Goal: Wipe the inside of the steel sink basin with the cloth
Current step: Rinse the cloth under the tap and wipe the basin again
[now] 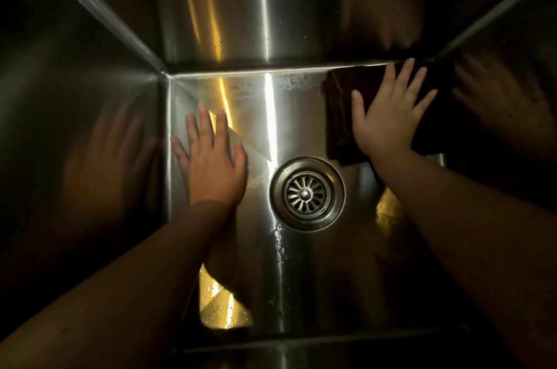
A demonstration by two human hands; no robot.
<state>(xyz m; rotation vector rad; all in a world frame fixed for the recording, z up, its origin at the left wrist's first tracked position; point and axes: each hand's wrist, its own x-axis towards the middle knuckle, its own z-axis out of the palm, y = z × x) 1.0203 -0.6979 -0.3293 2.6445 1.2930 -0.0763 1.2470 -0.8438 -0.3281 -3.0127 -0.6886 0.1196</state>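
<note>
I look straight down into a deep steel sink basin [271, 263]. A dark brown cloth [339, 115] lies flat on the basin floor in the far right corner. My right hand [388, 118] presses on it with fingers spread, fingertips near the back wall. My left hand [211, 163] rests flat on the bare floor at the left, fingers apart, holding nothing. Both forearms reach down from the near edge.
A round drain strainer [307, 193] sits in the middle of the floor between my hands. Water droplets streak the floor near the drain and along the back seam. The shiny walls [90, 127] show dim reflections of my hands.
</note>
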